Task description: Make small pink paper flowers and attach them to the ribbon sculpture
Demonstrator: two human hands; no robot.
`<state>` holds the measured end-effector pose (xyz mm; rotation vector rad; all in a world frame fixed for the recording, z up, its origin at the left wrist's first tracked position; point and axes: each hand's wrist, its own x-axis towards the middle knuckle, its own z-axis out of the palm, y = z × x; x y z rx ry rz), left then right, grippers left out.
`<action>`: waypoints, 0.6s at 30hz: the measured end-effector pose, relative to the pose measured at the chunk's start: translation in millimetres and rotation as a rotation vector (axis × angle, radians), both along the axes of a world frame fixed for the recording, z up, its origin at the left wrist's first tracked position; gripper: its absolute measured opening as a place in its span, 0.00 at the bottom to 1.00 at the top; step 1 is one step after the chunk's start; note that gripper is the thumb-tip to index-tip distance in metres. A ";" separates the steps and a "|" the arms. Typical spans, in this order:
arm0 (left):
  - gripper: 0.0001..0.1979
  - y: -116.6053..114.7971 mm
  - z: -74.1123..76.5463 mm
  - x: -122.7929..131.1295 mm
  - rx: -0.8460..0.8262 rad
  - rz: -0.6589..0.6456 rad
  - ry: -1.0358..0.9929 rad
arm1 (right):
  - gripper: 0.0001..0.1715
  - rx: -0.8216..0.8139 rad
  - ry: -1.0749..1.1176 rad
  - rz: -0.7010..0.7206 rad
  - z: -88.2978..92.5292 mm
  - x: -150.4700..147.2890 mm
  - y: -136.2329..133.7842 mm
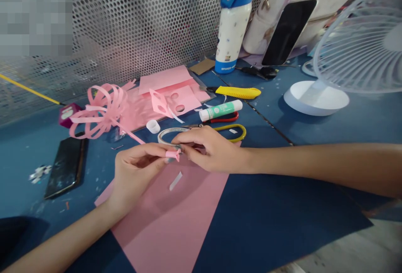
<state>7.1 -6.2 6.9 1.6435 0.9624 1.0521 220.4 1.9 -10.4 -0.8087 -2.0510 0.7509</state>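
My left hand point(135, 171) and my right hand point(211, 149) meet above a pink paper sheet point(169, 218) on the blue table. Both pinch a small pink paper piece point(173, 154) between their fingertips. A long pink strip point(125, 130) runs from that spot back to a bundle of looped pink strips point(101, 109). A roll of tape point(168, 134) lies just behind my right fingers. A small white scrap point(175, 181) lies on the pink sheet below my hands.
A glue stick point(221, 110) and its white cap point(153, 126), scissors point(230, 128), a yellow cutter point(238, 92), cut pink sheets point(171, 93), a phone point(66, 166), a white bottle point(233, 21), a bag with a leaning phone point(287, 30) and a white fan point(354, 51) crowd the table. Perforated metal screen point(125, 17) behind.
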 end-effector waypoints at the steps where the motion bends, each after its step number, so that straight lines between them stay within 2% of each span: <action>1: 0.10 -0.7 2.2 -0.3 0.048 -0.012 0.020 | 0.11 -0.021 0.016 0.001 -0.2 0.0 0.0; 4: 0.13 -1.8 8.3 -3.3 0.241 -0.114 0.121 | 0.11 -0.051 0.037 0.015 -1.7 1.2 1.3; 6: 0.13 -0.6 10.5 -6.3 0.339 -0.174 0.193 | 0.11 -0.007 0.002 0.024 -3.5 2.5 2.3; 9: 0.10 5.2 9.9 -9.5 0.391 -0.120 0.207 | 0.13 0.068 -0.078 0.026 -6.4 3.8 3.1; 12: 0.03 11.9 7.8 -9.8 0.340 -0.080 0.158 | 0.12 0.078 -0.092 0.018 -7.6 3.8 4.1; 18: 0.09 14.8 7.1 -9.3 0.001 -0.200 0.159 | 0.11 0.051 -0.064 0.019 -7.7 6.0 8.1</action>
